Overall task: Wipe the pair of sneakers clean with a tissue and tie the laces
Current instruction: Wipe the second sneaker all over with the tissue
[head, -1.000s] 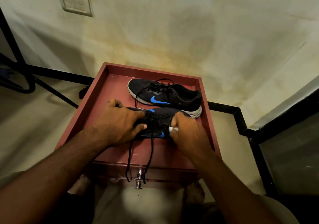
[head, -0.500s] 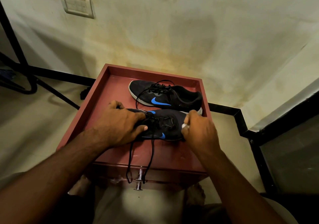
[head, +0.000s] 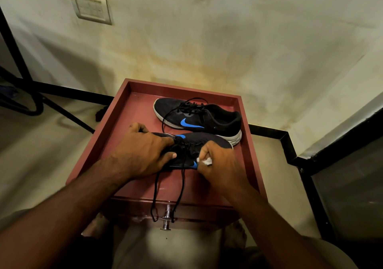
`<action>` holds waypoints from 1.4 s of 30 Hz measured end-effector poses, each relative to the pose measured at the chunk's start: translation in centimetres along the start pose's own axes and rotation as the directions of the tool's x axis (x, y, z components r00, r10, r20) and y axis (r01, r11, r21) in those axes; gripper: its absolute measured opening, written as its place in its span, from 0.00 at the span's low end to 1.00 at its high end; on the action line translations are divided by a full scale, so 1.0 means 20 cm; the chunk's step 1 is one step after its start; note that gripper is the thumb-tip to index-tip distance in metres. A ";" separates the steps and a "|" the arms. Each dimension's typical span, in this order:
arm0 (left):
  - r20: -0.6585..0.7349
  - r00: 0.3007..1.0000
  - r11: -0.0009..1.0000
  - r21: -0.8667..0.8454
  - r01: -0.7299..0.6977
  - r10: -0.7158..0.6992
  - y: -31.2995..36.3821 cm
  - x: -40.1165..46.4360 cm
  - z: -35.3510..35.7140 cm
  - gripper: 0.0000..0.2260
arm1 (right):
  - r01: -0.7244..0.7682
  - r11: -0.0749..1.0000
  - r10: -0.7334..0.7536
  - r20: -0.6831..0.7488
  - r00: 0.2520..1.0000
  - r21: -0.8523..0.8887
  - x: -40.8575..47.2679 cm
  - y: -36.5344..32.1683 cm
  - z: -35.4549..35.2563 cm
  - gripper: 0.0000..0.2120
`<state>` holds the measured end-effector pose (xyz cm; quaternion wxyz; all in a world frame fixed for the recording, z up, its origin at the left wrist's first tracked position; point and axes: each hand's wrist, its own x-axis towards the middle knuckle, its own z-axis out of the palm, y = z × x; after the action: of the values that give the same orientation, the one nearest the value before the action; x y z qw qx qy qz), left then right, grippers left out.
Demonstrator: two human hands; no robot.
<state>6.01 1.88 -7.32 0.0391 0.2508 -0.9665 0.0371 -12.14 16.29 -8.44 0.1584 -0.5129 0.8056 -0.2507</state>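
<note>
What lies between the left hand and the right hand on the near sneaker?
In the head view, between the left hand and right hand lies the near sneaker's laced middle, its untied laces trailing forward.

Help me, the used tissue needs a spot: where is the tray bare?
Bare tray floor lies left of the far sneaker, toward the left wall. The near strip is crossed by loose laces. The middle is crowded: both hands on the near sneaker.
</note>
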 end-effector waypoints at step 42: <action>0.146 0.969 0.966 -0.200 -0.166 0.197 0.05 -0.01 -0.16 0.17 | -0.003 0.995 0.000 -0.038 0.999 -0.101 0.02 0.06 -0.06 0.07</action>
<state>6.00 3.10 -4.17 -0.0211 0.1584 -0.9846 -0.0710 -13.93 16.62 -8.16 0.1172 -0.5149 0.8205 -0.2192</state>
